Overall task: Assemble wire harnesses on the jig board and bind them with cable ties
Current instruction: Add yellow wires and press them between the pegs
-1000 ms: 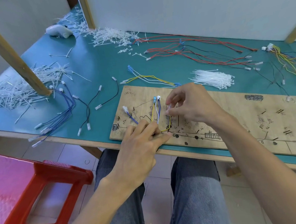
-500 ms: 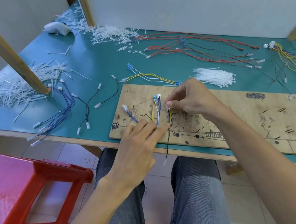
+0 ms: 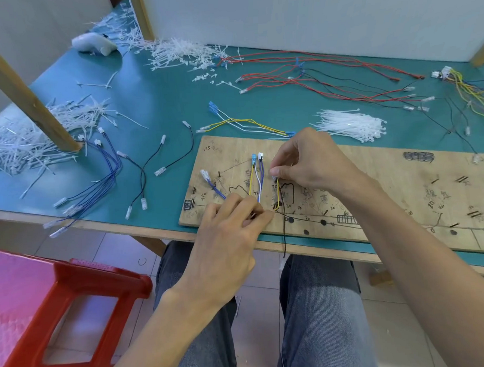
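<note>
Yellow, white and blue wires (image 3: 256, 182) run up the left part of the wooden jig board (image 3: 391, 191), which lies along the worktop's near edge. Their lower ends vanish under the left hand (image 3: 227, 235), whose fingertips are pinched together on them. Just to the right, the right hand (image 3: 310, 162) clamps thumb and forefinger on a small white connector (image 3: 275, 178); from it a yellow wire (image 3: 278, 195) loops down the board and a black wire (image 3: 283, 232) hangs over the worktop's near edge. Handwritten marks cover the board; "172" near its far-left corner seems legible, the rest too scrawled to read. Behind the board lies a bundle of white cable ties (image 3: 350, 124)
</note>
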